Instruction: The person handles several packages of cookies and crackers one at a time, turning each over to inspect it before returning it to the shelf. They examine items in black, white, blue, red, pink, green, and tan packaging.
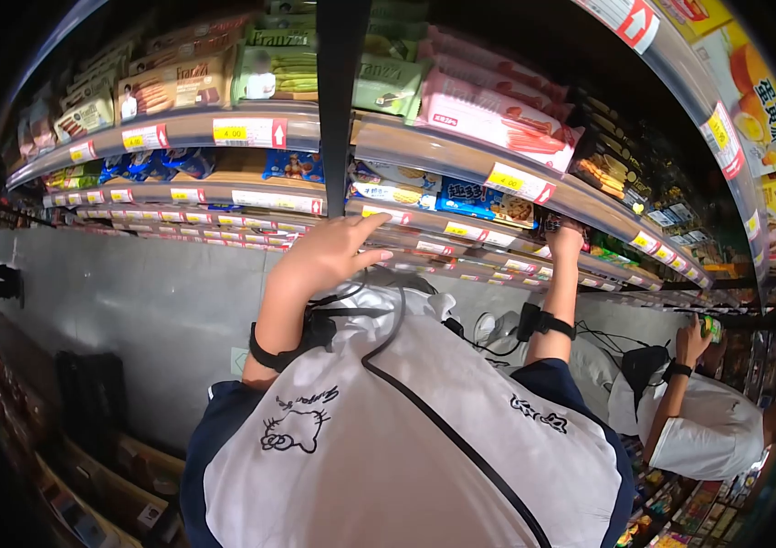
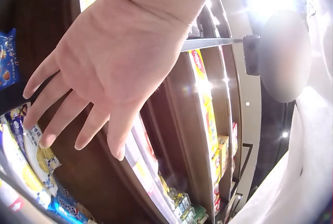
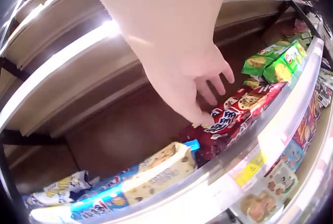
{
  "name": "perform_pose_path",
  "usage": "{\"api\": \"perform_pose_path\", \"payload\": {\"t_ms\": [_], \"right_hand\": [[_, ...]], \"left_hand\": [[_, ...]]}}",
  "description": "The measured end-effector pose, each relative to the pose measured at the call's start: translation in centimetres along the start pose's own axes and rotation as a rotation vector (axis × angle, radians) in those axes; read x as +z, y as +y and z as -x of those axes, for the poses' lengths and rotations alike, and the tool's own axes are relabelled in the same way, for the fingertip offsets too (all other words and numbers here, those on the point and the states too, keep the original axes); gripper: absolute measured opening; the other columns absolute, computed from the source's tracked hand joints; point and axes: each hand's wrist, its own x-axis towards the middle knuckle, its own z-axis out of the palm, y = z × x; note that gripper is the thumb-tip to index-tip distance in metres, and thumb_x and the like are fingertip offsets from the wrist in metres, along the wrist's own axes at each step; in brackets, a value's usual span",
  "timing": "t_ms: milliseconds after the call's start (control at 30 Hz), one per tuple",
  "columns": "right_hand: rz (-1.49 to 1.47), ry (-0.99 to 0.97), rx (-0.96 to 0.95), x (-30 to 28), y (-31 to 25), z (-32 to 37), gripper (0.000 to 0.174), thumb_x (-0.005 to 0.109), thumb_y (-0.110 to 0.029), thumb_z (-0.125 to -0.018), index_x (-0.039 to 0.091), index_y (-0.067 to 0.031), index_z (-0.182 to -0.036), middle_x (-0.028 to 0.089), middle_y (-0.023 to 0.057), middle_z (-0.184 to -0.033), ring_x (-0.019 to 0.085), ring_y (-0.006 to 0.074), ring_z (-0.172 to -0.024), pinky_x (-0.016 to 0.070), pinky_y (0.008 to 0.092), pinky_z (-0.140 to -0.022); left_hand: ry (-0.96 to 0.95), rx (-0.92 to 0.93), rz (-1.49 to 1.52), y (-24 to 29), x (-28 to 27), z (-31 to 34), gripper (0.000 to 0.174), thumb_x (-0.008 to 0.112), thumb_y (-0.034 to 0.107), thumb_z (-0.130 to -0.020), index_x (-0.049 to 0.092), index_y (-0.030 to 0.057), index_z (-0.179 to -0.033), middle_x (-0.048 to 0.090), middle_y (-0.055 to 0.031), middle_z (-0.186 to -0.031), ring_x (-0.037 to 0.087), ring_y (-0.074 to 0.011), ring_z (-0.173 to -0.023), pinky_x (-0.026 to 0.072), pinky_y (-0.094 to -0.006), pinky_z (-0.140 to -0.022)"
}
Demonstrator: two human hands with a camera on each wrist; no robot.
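Note:
My left hand [image 1: 326, 254] is at the front edge of the snack shelf, its fingers spread and nothing held in the left wrist view. Nearest to it are white-and-yellow snack packs [image 1: 394, 194] on the lower shelf. My right hand [image 3: 195, 81] reaches into that shelf, fingers extended and apart over a red cookie pack [image 3: 234, 113]. Its thumb tip overlaps the pack's near end in the right wrist view. A blue-and-cream cookie pack [image 3: 156, 174] lies to one side of the red one, and green packs [image 3: 276, 61] lie on the other.
Above the hands runs an upper shelf with pink snack bags [image 1: 498, 114] and a price-tag rail [image 1: 520, 181]. A dark upright post [image 1: 338, 100] divides the shelving. Another person [image 1: 694, 411] is at the right, holding a green item. A black cable [image 1: 443, 429] hangs over my shirt.

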Motion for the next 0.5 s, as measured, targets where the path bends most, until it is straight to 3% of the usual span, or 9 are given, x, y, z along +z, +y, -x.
{"api": "perform_pose_path", "payload": {"t_ms": [33, 133, 233, 367, 467, 500], "right_hand": [[0.085, -0.216, 0.02, 0.6, 0.5, -0.4, 0.074, 0.076, -0.025, -0.059, 0.048, -0.0133, -0.127, 0.047, 0.0139, -0.129, 0.043, 0.0335, -0.119, 0.038, 0.0457, -0.096], [0.101, -0.152, -0.272, 1.3, 1.2, -0.2, 0.082, 0.079, -0.029, -0.054, 0.045, -0.0161, -0.128, 0.043, 0.0107, -0.134, 0.031, 0.0314, -0.129, 0.0245, 0.0468, -0.105], [0.18, -0.257, -0.14, 1.4, 0.9, -0.7, 0.094, 0.082, -0.034, -0.05, 0.04, -0.0173, -0.132, 0.04, 0.0087, -0.136, 0.026, 0.0296, -0.131, 0.0138, 0.047, -0.108], [0.214, -0.189, -0.151, 0.9, 1.2, -0.1, 0.099, 0.084, -0.034, -0.046, 0.039, -0.0173, -0.133, 0.038, 0.006, -0.138, 0.027, 0.0274, -0.131, 0.0118, 0.0547, -0.106], [0.151, -0.031, -0.197, 3.1, 4.7, 0.5, 0.097, 0.083, -0.03, -0.048, 0.039, -0.0167, -0.133, 0.038, 0.0061, -0.139, 0.027, 0.0272, -0.131, 0.0106, 0.0565, -0.106], [0.083, -0.114, -0.127, -0.2, 3.2, 1.0, 0.09, 0.082, -0.022, -0.052, 0.04, -0.0145, -0.131, 0.039, 0.0073, -0.136, 0.03, 0.0284, -0.129, 0.0128, 0.0585, -0.105]], "left_hand": [[-0.01, 0.009, -0.003, 0.0, 0.1, -0.1, 0.053, 0.055, 0.04, -0.085, 0.046, 0.0053, -0.123, 0.058, -0.0234, -0.104, 0.055, -0.0397, -0.095, 0.043, -0.0433, -0.083], [-0.029, -0.004, 0.001, 0.2, 0.0, -0.2, 0.054, 0.055, 0.04, -0.084, 0.046, 0.0053, -0.124, 0.058, -0.0238, -0.104, 0.055, -0.0397, -0.095, 0.0427, -0.0432, -0.083], [-0.019, -0.037, -0.004, 0.2, 0.1, 0.0, 0.055, 0.055, 0.041, -0.084, 0.046, 0.0049, -0.124, 0.058, -0.0238, -0.105, 0.055, -0.0397, -0.096, 0.0423, -0.0429, -0.084], [0.005, -0.054, -0.029, 0.0, -0.1, 0.3, 0.056, 0.054, 0.042, -0.084, 0.045, 0.0038, -0.125, 0.057, -0.0235, -0.106, 0.054, -0.0398, -0.097, 0.0413, -0.0423, -0.085], [0.009, -0.072, -0.025, -0.4, 0.0, 0.6, 0.057, 0.055, 0.042, -0.084, 0.045, 0.0026, -0.124, 0.057, -0.0232, -0.106, 0.054, -0.0399, -0.098, 0.0409, -0.0424, -0.086], [0.008, -0.08, -0.019, -0.5, 0.0, 0.5, 0.058, 0.055, 0.042, -0.084, 0.045, 0.0022, -0.124, 0.057, -0.0231, -0.106, 0.054, -0.0399, -0.098, 0.0409, -0.0425, -0.086]]}}
